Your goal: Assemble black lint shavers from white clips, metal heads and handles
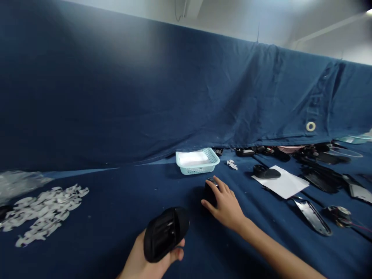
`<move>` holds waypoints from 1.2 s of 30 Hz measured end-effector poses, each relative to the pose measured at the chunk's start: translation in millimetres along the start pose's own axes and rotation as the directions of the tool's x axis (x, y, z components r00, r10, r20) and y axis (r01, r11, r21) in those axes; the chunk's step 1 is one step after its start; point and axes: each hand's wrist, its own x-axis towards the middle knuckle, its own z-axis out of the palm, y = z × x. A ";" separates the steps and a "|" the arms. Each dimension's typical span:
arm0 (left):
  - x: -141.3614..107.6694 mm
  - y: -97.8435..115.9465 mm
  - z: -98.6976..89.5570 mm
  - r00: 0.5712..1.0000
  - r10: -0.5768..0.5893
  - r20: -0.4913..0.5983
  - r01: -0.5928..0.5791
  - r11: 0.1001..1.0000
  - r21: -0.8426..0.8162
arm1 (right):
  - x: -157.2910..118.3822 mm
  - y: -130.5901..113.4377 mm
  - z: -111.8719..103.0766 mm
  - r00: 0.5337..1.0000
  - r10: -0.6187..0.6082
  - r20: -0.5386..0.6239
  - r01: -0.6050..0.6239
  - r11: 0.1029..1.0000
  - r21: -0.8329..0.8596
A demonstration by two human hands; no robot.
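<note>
Fingers (218, 185) of the right hand (225, 205) spread wide over a small dark rounded object (209, 192) – gripped or merely touched, the view cannot settle it. Just left of them, the left hand (136, 263) curls around a black plastic housing (165, 234), its fingers closed beneath the piece.

A navy cloth backdrop (145, 89) hangs far beyond the fingers, and a navy table cover (110, 252) runs beneath both hands. Well left of the right fingers lies a scattered heap of pale grey flakes (43, 213). Ahead of them, a pale blue plastic basket (197, 169) holding a white pad (192, 158) stands near the backdrop's hem.

To the right of the fingers, a white paper sheet (280, 182) carries a black rounded piece (266, 171), with a glossy black strip (312, 216) just beyond its lower corner. A small white fragment (231, 164) rests between basket and paper – what it is, too small to tell.
</note>
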 end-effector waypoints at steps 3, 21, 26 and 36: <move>-5.6 -9.3 -4.5 0.999 0.051 -0.014 -0.051 0.999 0.005 | 17.5 13.4 8.2 0.999 -0.026 0.040 0.028 0.998 -0.055; 17.4 -5.5 -3.5 0.894 0.446 -0.046 -0.029 0.160 0.987 | 113.4 131.9 -105.6 0.983 0.019 0.183 0.013 0.985 -0.172; 35.2 -2.4 2.1 0.896 0.440 0.064 -0.063 -0.016 0.998 | 141.9 184.3 -127.5 0.965 0.083 0.250 -0.021 0.970 -0.241; 35.1 -9.1 11.4 0.884 0.467 0.004 -0.005 0.001 1.000 | 134.8 221.8 -114.7 0.949 0.047 0.313 0.036 0.966 -0.255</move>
